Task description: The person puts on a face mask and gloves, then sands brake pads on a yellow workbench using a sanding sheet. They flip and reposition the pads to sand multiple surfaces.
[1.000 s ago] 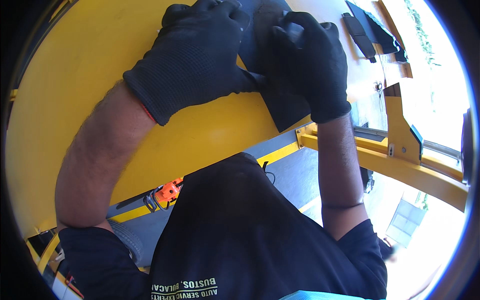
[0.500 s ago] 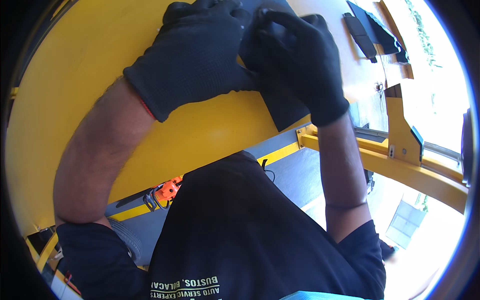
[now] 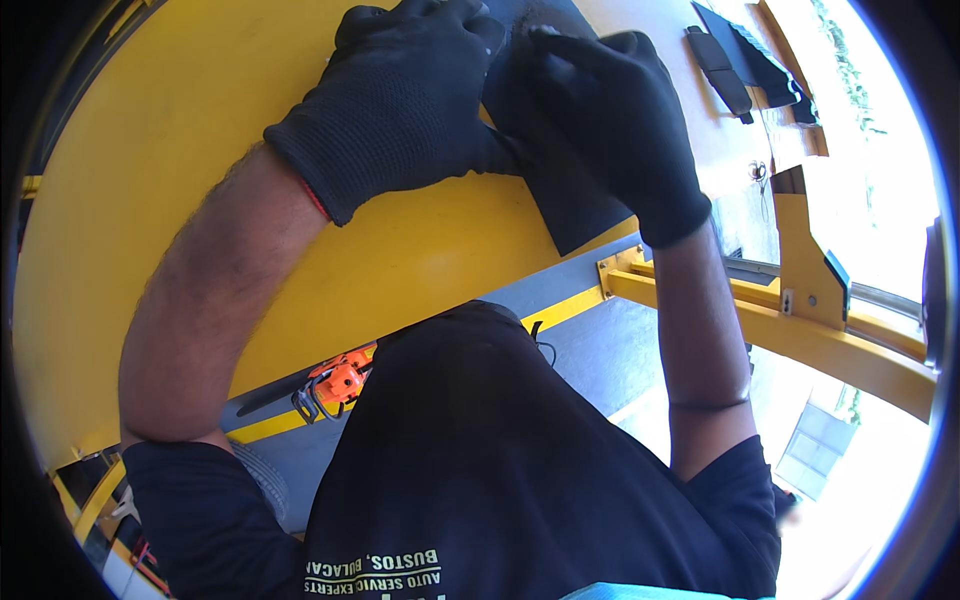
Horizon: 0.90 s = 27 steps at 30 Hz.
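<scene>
Both hands wear dark knit gloves and work at the far part of a yellow tabletop (image 3: pixel 430 250). A dark flat strip of sheet (image 3: pixel 570 215) lies on it, its near end reaching the table's edge. My left hand (image 3: pixel 410 115) rests flat with fingers stretched out along the strip's left side, the thumb reaching onto the strip. Over the strip, my right hand (image 3: pixel 625 125) is bent with thumb and fingertips drawn together close to its surface. Whatever those fingers hold, if anything, is dark and hidden by the glove.
Below the table's near edge sits an orange power tool (image 3: pixel 343 380) with a dark bar, and a tire (image 3: pixel 262 475) is partly visible. Yellow rails (image 3: pixel 780 340) and an upright yellow bracket (image 3: pixel 808 260) stand at right. A black flat case-like object (image 3: pixel 720 72) lies far right.
The view has shifted slightly, so the arms and table appear a little further right. My right fingertips have moved slightly over the strip; my left hand stays flat beside it.
</scene>
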### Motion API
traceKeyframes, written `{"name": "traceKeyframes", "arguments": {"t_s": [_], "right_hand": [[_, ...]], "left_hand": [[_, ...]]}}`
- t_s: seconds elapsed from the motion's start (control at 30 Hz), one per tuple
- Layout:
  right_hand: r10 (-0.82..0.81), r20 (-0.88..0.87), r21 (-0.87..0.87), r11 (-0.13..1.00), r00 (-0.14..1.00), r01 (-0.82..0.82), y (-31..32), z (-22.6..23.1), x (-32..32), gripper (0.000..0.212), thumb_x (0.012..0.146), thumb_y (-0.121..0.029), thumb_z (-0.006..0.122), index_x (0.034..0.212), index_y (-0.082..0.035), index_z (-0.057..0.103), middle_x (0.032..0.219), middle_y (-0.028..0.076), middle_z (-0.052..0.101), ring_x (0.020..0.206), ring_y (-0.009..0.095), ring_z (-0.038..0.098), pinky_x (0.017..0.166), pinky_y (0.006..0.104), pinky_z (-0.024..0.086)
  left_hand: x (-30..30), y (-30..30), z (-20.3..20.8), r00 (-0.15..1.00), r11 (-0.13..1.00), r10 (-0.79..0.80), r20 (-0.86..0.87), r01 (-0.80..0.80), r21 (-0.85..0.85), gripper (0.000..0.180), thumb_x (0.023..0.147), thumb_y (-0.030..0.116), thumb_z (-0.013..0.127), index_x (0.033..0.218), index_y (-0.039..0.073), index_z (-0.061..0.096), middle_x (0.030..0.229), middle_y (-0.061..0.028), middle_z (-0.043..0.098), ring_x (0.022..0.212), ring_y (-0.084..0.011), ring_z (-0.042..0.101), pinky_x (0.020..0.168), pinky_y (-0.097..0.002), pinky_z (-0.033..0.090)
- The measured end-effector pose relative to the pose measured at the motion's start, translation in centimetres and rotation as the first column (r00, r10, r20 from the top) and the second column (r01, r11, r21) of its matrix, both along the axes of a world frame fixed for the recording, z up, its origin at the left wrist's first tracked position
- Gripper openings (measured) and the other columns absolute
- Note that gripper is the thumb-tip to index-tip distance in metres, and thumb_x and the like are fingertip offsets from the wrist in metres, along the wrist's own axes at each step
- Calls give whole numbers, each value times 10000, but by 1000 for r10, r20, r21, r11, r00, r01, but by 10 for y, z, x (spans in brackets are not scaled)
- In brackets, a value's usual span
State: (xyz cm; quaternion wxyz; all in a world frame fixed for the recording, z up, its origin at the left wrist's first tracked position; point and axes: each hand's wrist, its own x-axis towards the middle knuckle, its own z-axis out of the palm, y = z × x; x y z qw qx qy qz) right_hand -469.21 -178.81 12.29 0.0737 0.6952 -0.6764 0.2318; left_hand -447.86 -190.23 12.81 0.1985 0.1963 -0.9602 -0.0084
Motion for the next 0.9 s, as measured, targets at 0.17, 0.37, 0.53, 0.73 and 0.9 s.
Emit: {"name": "traceKeyframes", "arguments": {"t_s": [0.17, 0.37, 0.53, 0.73, 0.9], "right_hand": [[-49, 7, -2, 999, 999, 49, 3, -1, -6, 366, 953, -309, 852, 1279, -150, 806, 1118, 148, 794, 1004, 318, 748, 884, 404, 626], [-52, -76, 61, 997, 996, 57, 10, 5, 21, 433, 922, -296, 893, 1317, -150, 791, 1115, 133, 797, 1010, 297, 765, 912, 406, 636], [-149, -139, 13, 988, 979, 152, 17, -1, -2, 469, 917, -289, 901, 1354, -169, 779, 1095, 136, 785, 1002, 282, 766, 860, 376, 637], [-113, -128, 30, 993, 985, 118, -2, 6, 14, 412, 922, -407, 875, 1281, -216, 813, 1129, 138, 767, 1010, 312, 732, 822, 395, 618], [-135, -83, 21, 990, 987, 137, 13, 4, 7, 368, 905, -347, 891, 1233, -196, 815, 1116, 153, 772, 1026, 334, 733, 822, 397, 625]], "left_hand": [[-6, 3, 9, 998, 997, 4, 65, -9, 82, 975, 849, 708, 746, 1433, -53, 576, 1356, -246, 643, 1267, -403, 611, 1090, -543, 421], [-1, 0, 1, 1000, 997, 14, 15, -15, 74, 970, 847, 698, 757, 1439, -47, 572, 1350, -253, 643, 1267, -400, 611, 1080, -534, 423], [-7, 5, 6, 1000, 998, -10, 1, 10, 56, 968, 840, 695, 766, 1439, -42, 575, 1346, -249, 648, 1266, -396, 612, 1072, -529, 427], [-2, 6, 9, 999, 996, 17, 50, -21, 85, 925, 841, 674, 772, 1431, -14, 583, 1327, -232, 657, 1264, -396, 612, 1064, -539, 428], [1, 13, 35, 998, 977, -49, 46, 38, 209, 898, 857, 670, 751, 1444, 12, 586, 1360, -206, 641, 1267, -392, 606, 1063, -547, 426]]}}
